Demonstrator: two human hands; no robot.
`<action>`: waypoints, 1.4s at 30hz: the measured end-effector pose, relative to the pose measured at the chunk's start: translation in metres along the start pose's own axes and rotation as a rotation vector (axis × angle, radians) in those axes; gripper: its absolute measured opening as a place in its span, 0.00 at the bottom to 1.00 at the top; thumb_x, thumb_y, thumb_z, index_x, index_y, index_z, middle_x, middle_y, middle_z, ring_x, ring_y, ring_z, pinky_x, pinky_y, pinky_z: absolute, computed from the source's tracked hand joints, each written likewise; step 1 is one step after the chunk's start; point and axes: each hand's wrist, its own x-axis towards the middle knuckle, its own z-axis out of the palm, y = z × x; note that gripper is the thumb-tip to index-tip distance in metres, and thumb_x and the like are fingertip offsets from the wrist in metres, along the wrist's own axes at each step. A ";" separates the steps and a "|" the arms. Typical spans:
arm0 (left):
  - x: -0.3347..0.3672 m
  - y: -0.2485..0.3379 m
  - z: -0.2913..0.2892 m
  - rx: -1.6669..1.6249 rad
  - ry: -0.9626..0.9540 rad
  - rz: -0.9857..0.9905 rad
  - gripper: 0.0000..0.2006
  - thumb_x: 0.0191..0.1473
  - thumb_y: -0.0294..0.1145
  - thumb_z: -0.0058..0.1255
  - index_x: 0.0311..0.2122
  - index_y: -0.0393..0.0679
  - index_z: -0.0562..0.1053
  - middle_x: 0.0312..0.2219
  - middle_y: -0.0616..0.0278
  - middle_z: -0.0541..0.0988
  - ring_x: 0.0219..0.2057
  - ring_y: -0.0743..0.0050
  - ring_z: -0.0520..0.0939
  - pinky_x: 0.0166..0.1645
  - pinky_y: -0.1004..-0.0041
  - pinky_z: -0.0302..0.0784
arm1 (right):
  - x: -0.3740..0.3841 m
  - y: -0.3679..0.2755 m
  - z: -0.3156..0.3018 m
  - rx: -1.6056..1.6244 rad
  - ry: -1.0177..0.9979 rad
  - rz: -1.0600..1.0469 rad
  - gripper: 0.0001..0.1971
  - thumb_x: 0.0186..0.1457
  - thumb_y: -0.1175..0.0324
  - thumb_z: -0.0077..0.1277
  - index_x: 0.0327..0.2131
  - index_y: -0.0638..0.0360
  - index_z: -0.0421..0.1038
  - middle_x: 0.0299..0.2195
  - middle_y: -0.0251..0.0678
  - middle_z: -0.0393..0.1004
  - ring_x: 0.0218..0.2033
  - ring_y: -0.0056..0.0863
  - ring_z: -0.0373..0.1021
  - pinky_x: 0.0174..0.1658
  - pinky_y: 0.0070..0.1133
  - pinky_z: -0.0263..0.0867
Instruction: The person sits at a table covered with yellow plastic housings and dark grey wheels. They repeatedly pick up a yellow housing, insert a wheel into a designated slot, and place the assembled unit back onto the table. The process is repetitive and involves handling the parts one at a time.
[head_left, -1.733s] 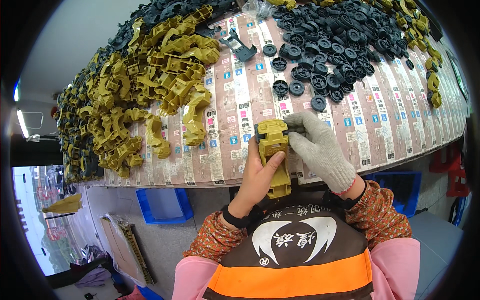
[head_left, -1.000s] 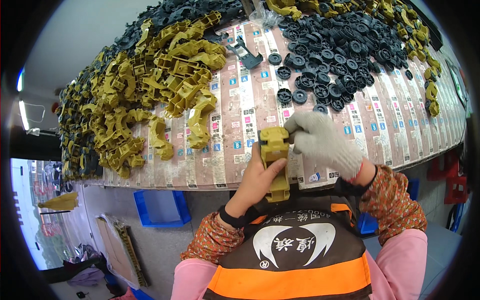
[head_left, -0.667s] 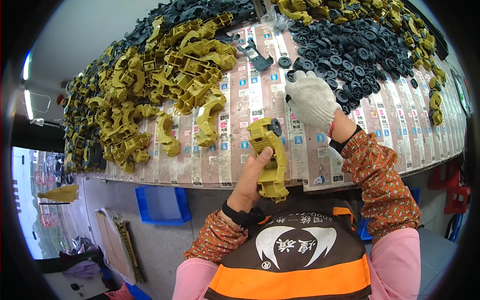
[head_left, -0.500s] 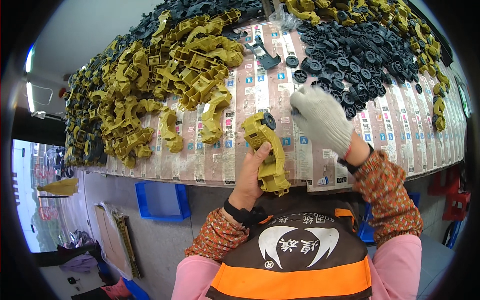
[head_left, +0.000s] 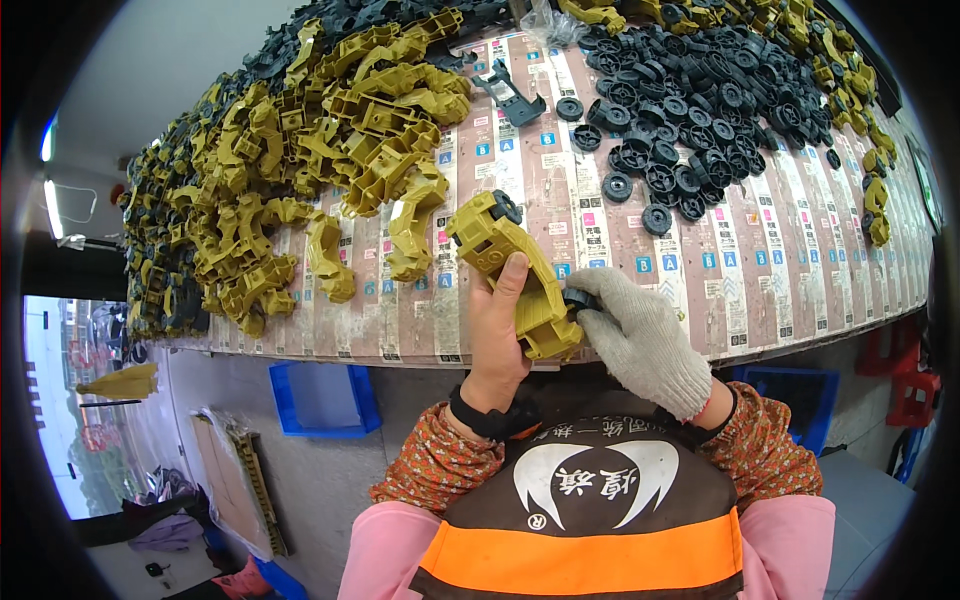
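Observation:
My bare left hand (head_left: 500, 325) grips a yellow plastic toy truck body (head_left: 497, 245) above the table's near edge. A black wheel sits at the truck's far end. In my right hand (head_left: 640, 335), which wears a pale knit glove, a black toy wheel (head_left: 578, 299) is pinched between thumb and fingers. That wheel is at the truck's near end, against its right side; whether it is seated there I cannot tell. Beyond my hands lies a heap of loose black wheels (head_left: 690, 110), and to the left a big pile of yellow truck bodies (head_left: 260, 190).
A dark plastic chassis part (head_left: 512, 97) lies on the paper-covered table (head_left: 520, 160) between the piles. More yellow bodies (head_left: 878, 200) line the far right edge. Below the table are a blue bin (head_left: 325, 400), another blue bin (head_left: 795, 395) and red stools (head_left: 912, 398).
My right hand has come back from the wheel heap toward me, and a black wheel now shows in its fingers at the truck's near end. My left hand still holds the truck body.

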 end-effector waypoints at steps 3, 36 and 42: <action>-0.002 0.001 0.003 0.053 -0.004 0.057 0.20 0.68 0.37 0.59 0.59 0.44 0.67 0.46 0.64 0.78 0.42 0.76 0.83 0.45 0.70 0.85 | -0.004 -0.002 -0.002 -0.006 0.004 0.010 0.15 0.62 0.76 0.54 0.53 0.62 0.73 0.38 0.53 0.82 0.42 0.51 0.81 0.44 0.35 0.76; -0.016 -0.021 0.020 0.237 -0.005 0.402 0.35 0.66 0.22 0.58 0.72 0.44 0.53 0.56 0.62 0.73 0.53 0.73 0.77 0.59 0.70 0.74 | -0.003 -0.032 -0.026 -0.257 -0.122 -0.046 0.28 0.51 0.57 0.61 0.53 0.61 0.69 0.29 0.56 0.79 0.27 0.59 0.77 0.30 0.47 0.72; 0.021 -0.001 0.033 0.106 -0.197 0.156 0.39 0.67 0.34 0.59 0.73 0.48 0.47 0.61 0.57 0.69 0.61 0.65 0.72 0.65 0.63 0.69 | 0.032 -0.022 -0.037 -0.171 -0.035 0.056 0.39 0.51 0.49 0.68 0.60 0.61 0.64 0.38 0.58 0.80 0.39 0.59 0.80 0.43 0.43 0.76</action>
